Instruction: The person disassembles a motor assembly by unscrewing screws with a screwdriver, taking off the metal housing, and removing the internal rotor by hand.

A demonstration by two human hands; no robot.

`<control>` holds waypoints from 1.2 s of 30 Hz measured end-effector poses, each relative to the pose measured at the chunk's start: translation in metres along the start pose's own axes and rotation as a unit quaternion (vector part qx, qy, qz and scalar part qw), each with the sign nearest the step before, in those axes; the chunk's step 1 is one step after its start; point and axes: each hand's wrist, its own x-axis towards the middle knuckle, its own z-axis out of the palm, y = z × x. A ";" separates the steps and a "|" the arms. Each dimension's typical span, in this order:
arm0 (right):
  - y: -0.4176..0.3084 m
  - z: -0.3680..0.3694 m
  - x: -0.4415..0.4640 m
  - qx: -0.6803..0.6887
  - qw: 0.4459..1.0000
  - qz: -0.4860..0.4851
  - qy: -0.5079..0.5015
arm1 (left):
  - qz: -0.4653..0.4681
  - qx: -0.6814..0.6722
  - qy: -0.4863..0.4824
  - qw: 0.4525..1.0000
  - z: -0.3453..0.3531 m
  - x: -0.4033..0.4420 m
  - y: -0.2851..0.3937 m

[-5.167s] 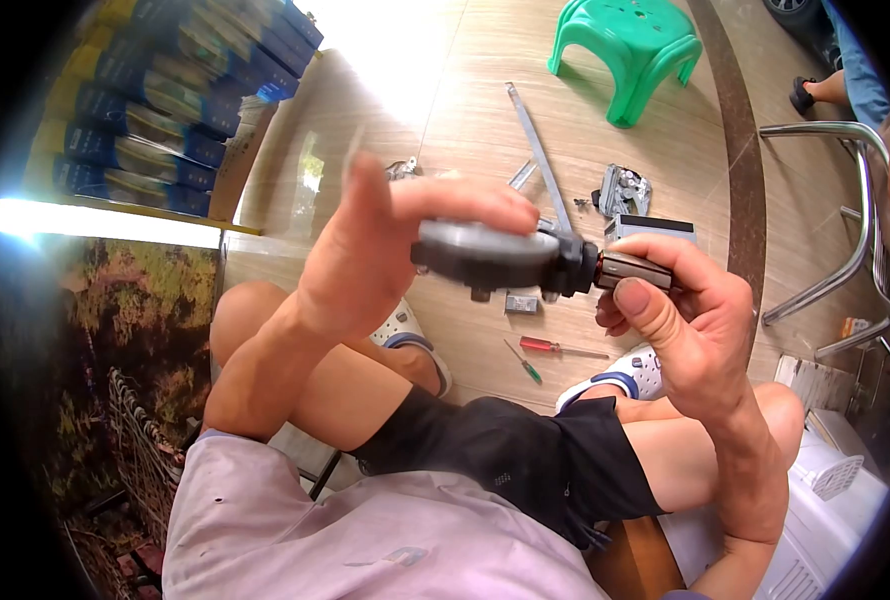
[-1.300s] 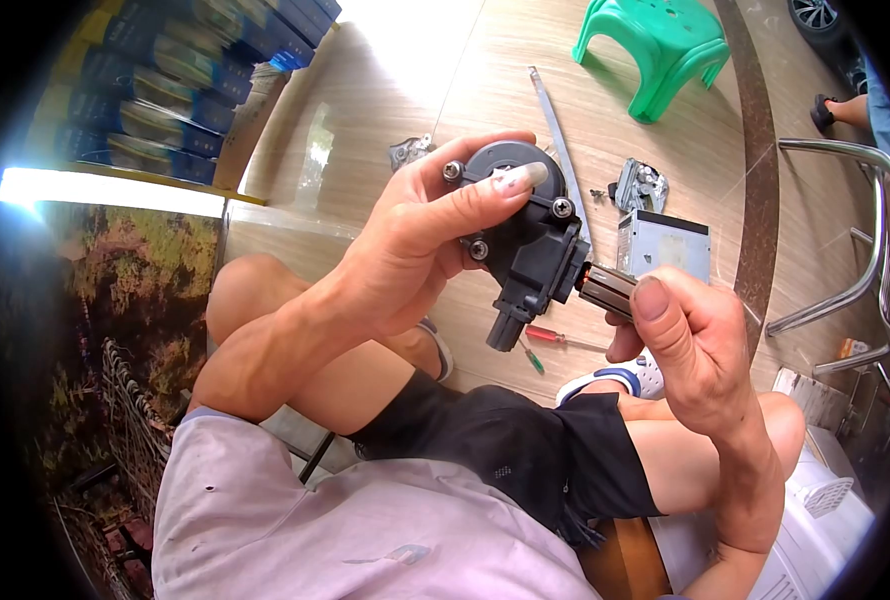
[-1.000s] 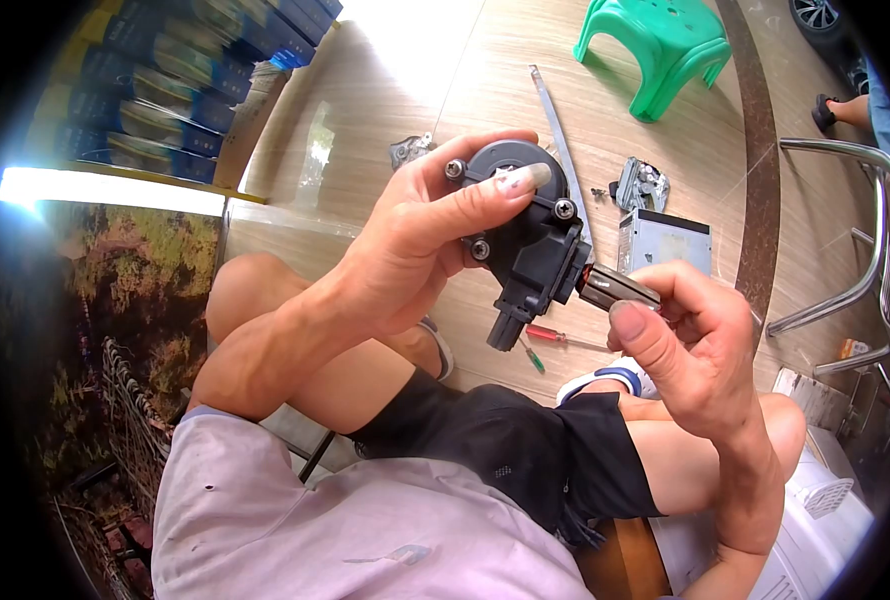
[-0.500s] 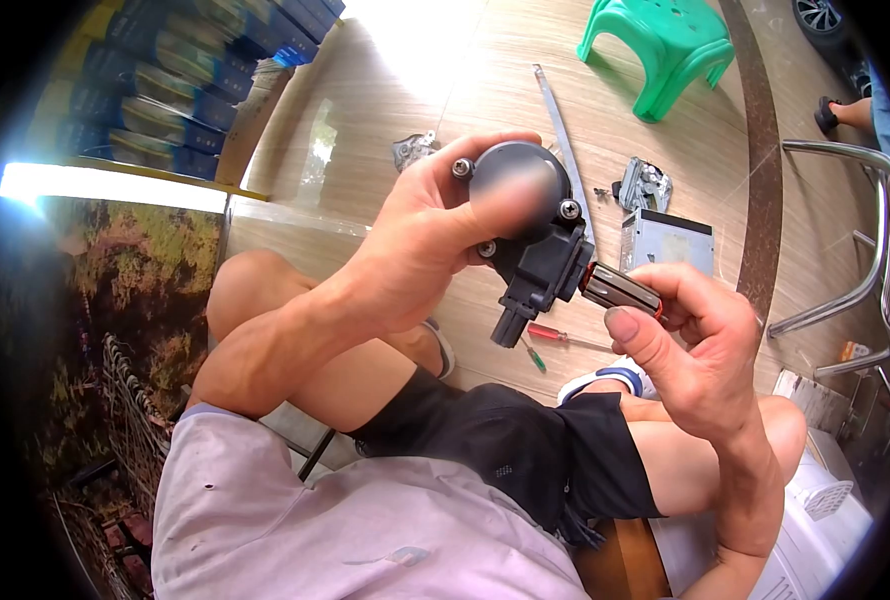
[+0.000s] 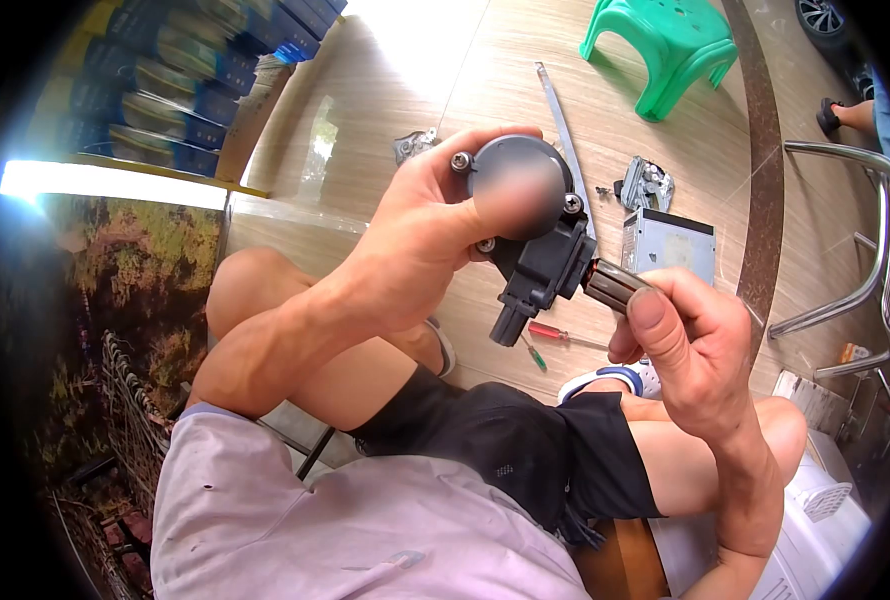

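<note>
A black plastic housing (image 5: 545, 262) with a round cap, several corner screws and a connector stub hangs over my lap. My left hand (image 5: 420, 225) grips it by the round part, thumb across the cap, which is blurred. Pinched between thumb and fingers of my right hand (image 5: 690, 335) is a slotted metal cylinder with red at its end, which looks like a motor armature (image 5: 613, 285). Its inner end meets the side of the housing; how far it sits inside is hidden. My right fingers cover the outer end.
On the floor lie a red-handled screwdriver (image 5: 548, 330), a green-handled tool (image 5: 536, 357), a long metal strip (image 5: 563, 140), a metal box (image 5: 670, 245) and metal parts (image 5: 647, 183). A green stool (image 5: 660, 50) stands ahead, a chrome chair frame (image 5: 880, 240) right. Another person's leg (image 5: 850, 118) shows far right.
My right thumb has shifted up onto the armature, and the fingers have rolled around it. The housing and my left hand have barely moved.
</note>
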 end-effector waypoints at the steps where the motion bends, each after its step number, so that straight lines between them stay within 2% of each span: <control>1: -0.001 0.000 0.000 0.004 1.000 0.001 -0.003 | 0.000 -0.006 -0.001 1.000 0.000 0.000 -0.001; 7: -0.002 -0.005 0.001 -0.007 0.999 0.029 -0.030 | 0.004 -0.012 0.000 1.000 0.000 -0.001 0.001; 9: 0.003 0.003 0.000 0.049 0.998 -0.023 0.014 | 0.006 -0.010 0.002 1.000 0.001 -0.002 0.002; 14: 0.008 0.009 -0.001 0.053 0.994 -0.082 0.047 | -0.002 -0.013 0.001 1.000 -0.002 -0.001 0.001; 20: -0.006 -0.003 -0.002 0.023 0.998 0.054 -0.005 | 0.004 -0.011 0.005 1.000 0.001 -0.002 0.001; 23: -0.004 -0.005 -0.003 0.026 0.999 0.037 -0.016 | 0.007 -0.017 -0.001 1.000 0.001 -0.003 0.003; 27: 0.000 0.012 0.000 0.023 0.995 -0.075 0.057 | 0.014 -0.016 0.002 1.000 0.000 -0.001 0.002; 29: 0.005 0.008 -0.001 0.017 0.996 -0.075 0.048 | 0.013 -0.022 0.001 1.000 0.000 0.000 0.001; 32: -0.003 -0.014 -0.003 0.019 0.997 0.024 -0.073 | 0.013 -0.033 0.003 0.999 0.002 -0.001 0.000; 35: 0.000 -0.011 -0.003 0.029 0.997 0.021 -0.063 | 0.013 -0.015 0.007 1.000 0.001 -0.002 0.002; 36: 0.001 -0.005 -0.002 0.026 0.999 -0.014 -0.024 | 0.015 -0.013 0.005 1.000 0.000 -0.002 0.002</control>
